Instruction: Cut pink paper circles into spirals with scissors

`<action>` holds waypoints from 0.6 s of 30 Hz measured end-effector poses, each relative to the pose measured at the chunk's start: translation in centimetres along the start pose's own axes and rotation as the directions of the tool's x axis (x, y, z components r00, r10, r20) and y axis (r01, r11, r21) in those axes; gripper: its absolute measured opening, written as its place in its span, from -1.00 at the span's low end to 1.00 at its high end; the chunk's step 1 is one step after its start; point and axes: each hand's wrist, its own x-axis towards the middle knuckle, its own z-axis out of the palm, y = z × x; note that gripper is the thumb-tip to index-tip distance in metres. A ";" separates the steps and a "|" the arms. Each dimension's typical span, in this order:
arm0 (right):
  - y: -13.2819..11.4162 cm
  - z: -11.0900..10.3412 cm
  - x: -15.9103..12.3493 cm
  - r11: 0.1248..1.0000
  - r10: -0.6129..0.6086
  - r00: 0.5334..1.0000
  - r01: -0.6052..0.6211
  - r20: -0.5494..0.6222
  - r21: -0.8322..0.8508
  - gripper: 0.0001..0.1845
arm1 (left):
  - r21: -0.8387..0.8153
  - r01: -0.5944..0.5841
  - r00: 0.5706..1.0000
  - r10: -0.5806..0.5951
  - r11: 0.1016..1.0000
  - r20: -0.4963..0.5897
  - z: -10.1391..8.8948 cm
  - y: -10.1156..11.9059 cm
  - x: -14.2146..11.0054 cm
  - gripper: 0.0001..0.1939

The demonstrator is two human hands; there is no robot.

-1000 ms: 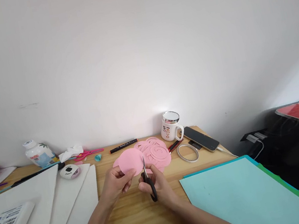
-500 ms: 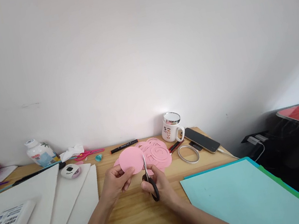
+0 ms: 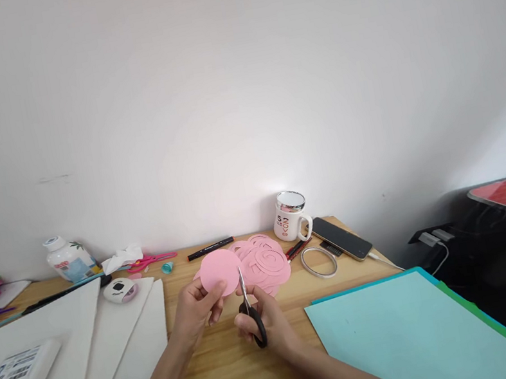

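Note:
My left hand (image 3: 197, 312) pinches the lower edge of a pink paper disc (image 3: 220, 272) and holds it upright above the wooden desk (image 3: 217, 372). My right hand (image 3: 264, 321) grips black-handled scissors (image 3: 251, 312), blades pointing up against the disc's right edge. Just behind lies a pile of pink paper spirals (image 3: 266, 262).
White sheets (image 3: 80, 350) cover the desk's left side, with a small punch (image 3: 119, 290) on them. Light blue and green paper (image 3: 415, 331) lies at right. Along the back: a bottle (image 3: 68, 259), pink scissors (image 3: 148, 259), black marker (image 3: 209, 247), mug (image 3: 291, 215), phone (image 3: 340, 235), tape ring (image 3: 318, 260).
The scissors and my right hand shifted slightly left and down along the disc's edge. My left hand turned the disc a little.

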 end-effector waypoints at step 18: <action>-0.7 -0.5 0.2 1.000 -0.006 1.000 0.006 -0.002 0.031 -0.46 | 0.138 -0.006 0.999 -0.002 0.990 0.054 -0.5 -0.8 0.2 -0.62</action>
